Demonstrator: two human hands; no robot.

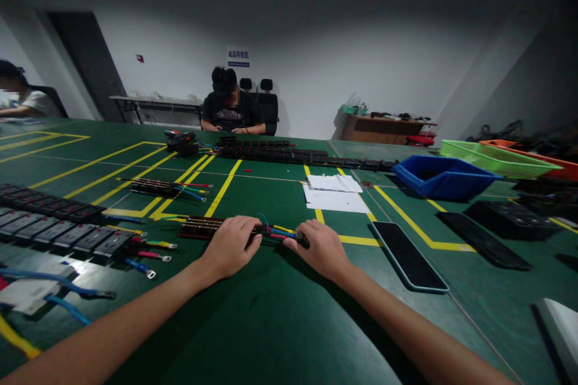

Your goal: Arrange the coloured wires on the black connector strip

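In the head view a dark socket strip (198, 227) with brass-coloured rails lies on the green table ahead of me. My left hand (235, 243) wraps over its right end, fingers closed. From that end run blue, red and yellow wires (280, 230) toward my right hand (318, 246). The fingers of my right hand pinch the far ends of these wires by a small black piece (300, 237), partly hidden. A similar strip with wires (153, 186) lies farther back. To the left rest rows of socket modules (67, 234) with ring terminals on their wires.
White papers (336, 198) lie beyond my right hand, and a phone (409, 255) is to its right. A blue bin (445, 175), a green basket (497, 156) and black parts (510, 219) stand right. A person (232, 105) sits across the table.
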